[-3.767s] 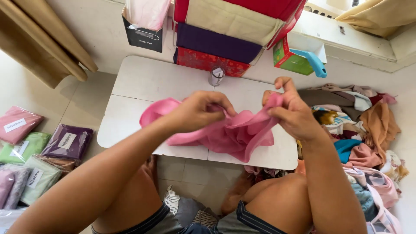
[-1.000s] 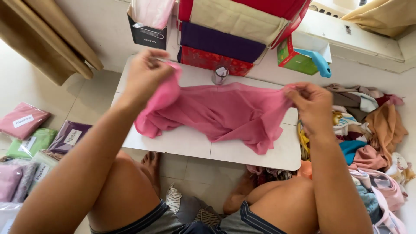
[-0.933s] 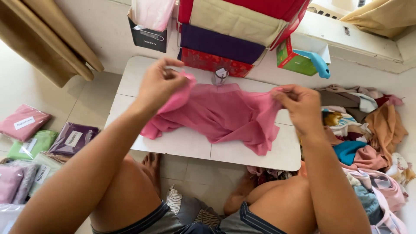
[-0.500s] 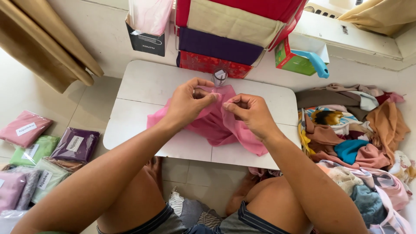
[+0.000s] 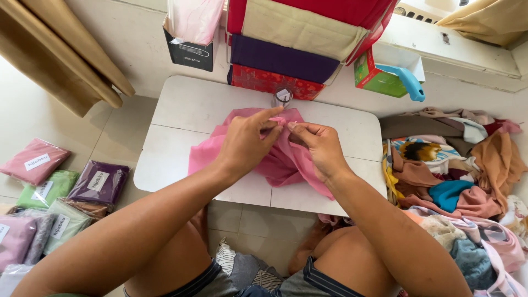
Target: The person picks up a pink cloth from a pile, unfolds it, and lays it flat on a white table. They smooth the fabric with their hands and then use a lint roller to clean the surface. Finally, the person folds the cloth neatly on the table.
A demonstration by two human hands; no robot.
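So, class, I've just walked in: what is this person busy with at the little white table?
A person seated at a low white table pinches the top edge of a pink cloth with both hands. The left hand and right hand meet near the cloth's middle, and the rest lies bunched on the table. A heap of mixed fabrics sits to the right, and bagged cloths lie on the floor to the left.

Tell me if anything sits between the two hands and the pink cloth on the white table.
Nothing visible does. The left hand and the right hand both already pinch the pink cloth at its top edge, over the white table. The small roll of tape stands just beyond the fingers, apart from them.
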